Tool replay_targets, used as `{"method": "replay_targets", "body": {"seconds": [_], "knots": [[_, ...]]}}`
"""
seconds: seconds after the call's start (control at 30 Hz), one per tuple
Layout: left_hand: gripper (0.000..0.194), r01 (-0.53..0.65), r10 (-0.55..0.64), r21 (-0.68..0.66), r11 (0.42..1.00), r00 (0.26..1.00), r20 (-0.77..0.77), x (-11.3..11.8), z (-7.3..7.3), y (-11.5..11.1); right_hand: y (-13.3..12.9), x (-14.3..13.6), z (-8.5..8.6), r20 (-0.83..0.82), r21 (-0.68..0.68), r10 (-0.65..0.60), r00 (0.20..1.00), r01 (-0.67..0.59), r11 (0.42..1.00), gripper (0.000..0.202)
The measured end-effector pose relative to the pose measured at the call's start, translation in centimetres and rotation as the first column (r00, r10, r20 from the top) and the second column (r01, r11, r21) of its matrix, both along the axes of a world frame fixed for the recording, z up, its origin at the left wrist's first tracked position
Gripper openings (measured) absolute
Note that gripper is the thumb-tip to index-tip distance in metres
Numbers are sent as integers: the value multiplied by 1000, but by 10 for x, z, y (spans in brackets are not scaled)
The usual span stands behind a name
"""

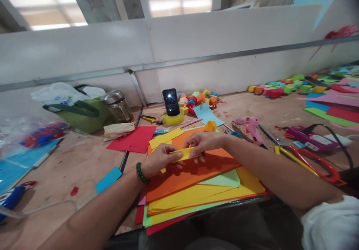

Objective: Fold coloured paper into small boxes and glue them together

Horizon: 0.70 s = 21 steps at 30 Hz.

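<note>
Nearest me, a stack of coloured sheets (193,176) lies under the work, prob. as a handy surface; just above it, L hand (160,159) & R hand (206,143) both pinch a yellow strip (183,154), apparently to steady it. Further back, a phone (171,102) stands in a tape roll (173,120), presumably for propping, w/ a lidded jar (120,107), contents unclear, by a green bag (86,116) farther L.
</note>
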<state>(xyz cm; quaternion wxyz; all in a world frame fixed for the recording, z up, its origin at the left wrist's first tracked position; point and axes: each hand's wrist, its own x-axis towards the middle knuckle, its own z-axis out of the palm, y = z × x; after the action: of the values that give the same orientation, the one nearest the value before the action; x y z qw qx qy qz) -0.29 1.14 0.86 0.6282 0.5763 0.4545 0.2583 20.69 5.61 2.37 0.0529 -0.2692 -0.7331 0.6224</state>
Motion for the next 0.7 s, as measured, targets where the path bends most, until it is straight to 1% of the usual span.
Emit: {"method": "replay_targets", "body": {"seconds": [0.07, 0.13, 0.2, 0.3, 0.43, 0.5, 0.6, 0.7], "knots": [[49, -22, 23, 61, 998, 1000, -12, 2, 0, -1, -3, -4, 2, -9, 136, -40, 999, 41, 990, 42], [49, -54, 56, 110, 992, 998, -18, 3, 1, -2, -5, -8, 1, -41, 296, -122, 992, 128, 947, 44], [50, -78, 81, 128, 989, 997, -17, 3, 0, -2, -5, -12, -2, -63, 386, -196, 979, 205, 899, 46], [53, -98, 99, 118, 988, 995, -3, 4, 0, -2, -4, -15, -7, -75, 409, -254, 964, 262, 874, 44], [54, -104, 104, 95, 990, 995, 8, 5, -1, -1, -2, -13, -9, -83, 445, -247, 965, 258, 858, 41], [53, -107, 106, 97, 990, 994, 14, 6, -1, -1, 0, -10, -9, -88, 441, -209, 974, 226, 869, 39], [51, -106, 106, 106, 989, 994, 12, 7, 1, -2, 5, -2, -6, -95, 391, -147, 985, 173, 904, 36], [49, -95, 96, 123, 988, 995, 3, 6, 2, -2, 10, 6, -1, -82, 334, -131, 988, 151, 931, 34]]}}
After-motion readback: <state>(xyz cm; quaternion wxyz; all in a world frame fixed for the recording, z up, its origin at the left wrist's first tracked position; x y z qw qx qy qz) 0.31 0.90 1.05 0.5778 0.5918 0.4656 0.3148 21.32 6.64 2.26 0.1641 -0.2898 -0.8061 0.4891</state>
